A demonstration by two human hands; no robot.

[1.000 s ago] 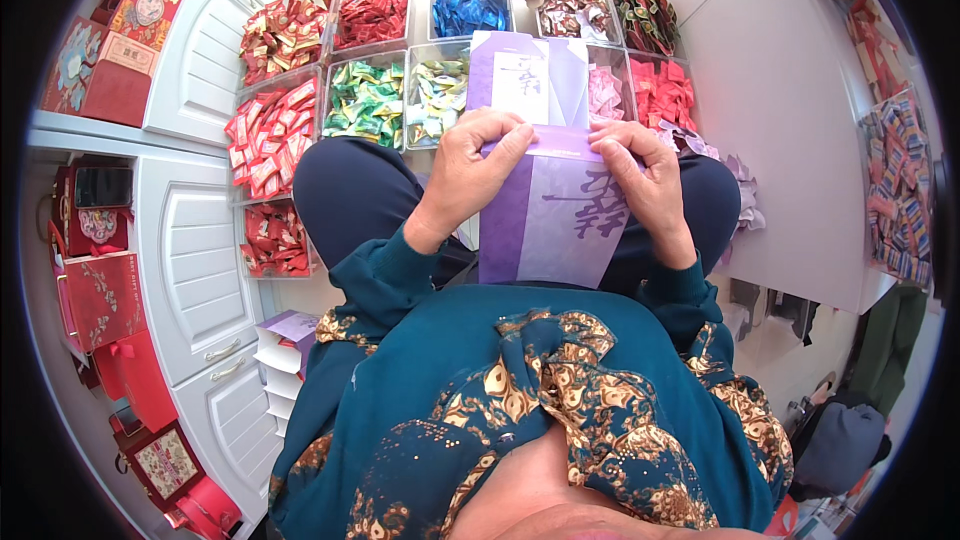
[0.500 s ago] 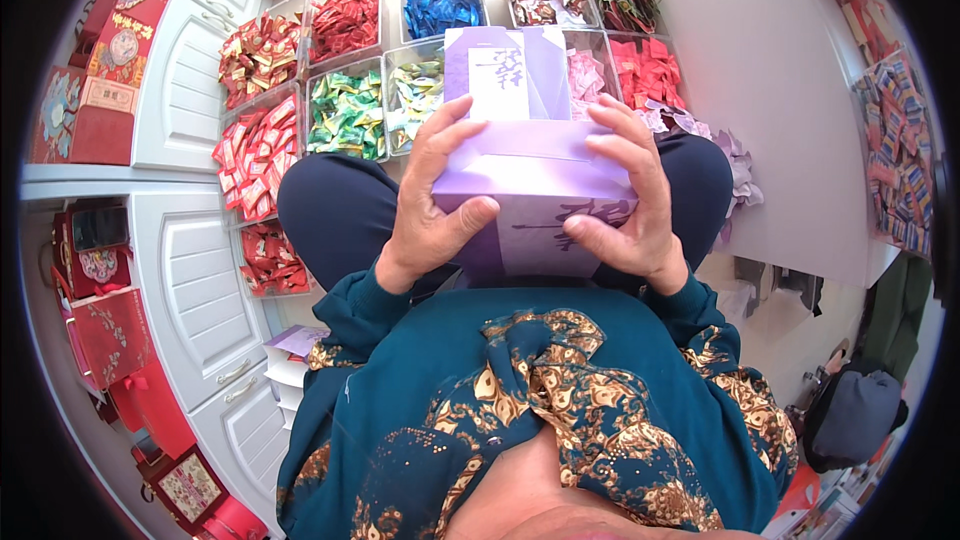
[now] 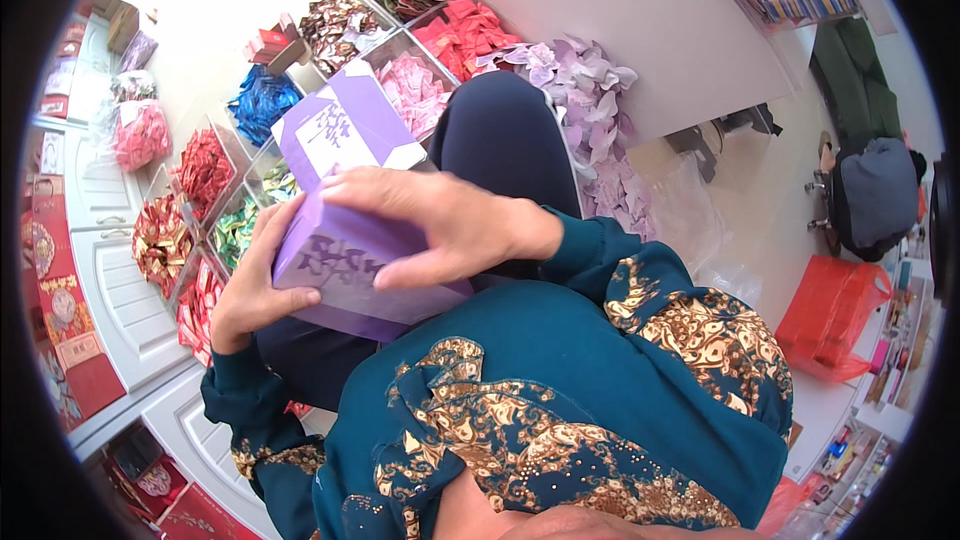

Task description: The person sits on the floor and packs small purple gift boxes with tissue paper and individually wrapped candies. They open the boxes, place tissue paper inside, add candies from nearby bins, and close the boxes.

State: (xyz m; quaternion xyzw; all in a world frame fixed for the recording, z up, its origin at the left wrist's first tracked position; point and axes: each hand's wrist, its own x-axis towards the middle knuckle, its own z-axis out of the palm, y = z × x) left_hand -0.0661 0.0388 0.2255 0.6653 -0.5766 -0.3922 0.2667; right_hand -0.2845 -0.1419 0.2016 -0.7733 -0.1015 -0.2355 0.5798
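A purple cardboard box (image 3: 372, 298) with dark printed characters rests tilted on my lap. My left hand (image 3: 252, 285) grips its left side, the thumb on the near face and the fingers along the edge. Across the top lies my right hand (image 3: 455, 220), fingers curled over the far edge and thumb against the near face; it is slightly blurred. Just beyond the fingers rises a purple panel (image 3: 375, 120) with a white patch and dark characters. Whether that panel is joined to the box I cannot tell.
Clear bins around my knees hold blue (image 3: 262, 105), red (image 3: 205, 165), pink (image 3: 412, 90) and brown wrapped sweets (image 3: 340, 30). Lilac butterfly-shaped pieces (image 3: 605, 140) lie beside my right knee. White cabinets (image 3: 125, 280) stand at the left; a red plastic bag (image 3: 835, 315) is at the right.
My view has turned to the right, so the scene is rotated. The box has tilted, and my right hand has moved from its right side across its top.
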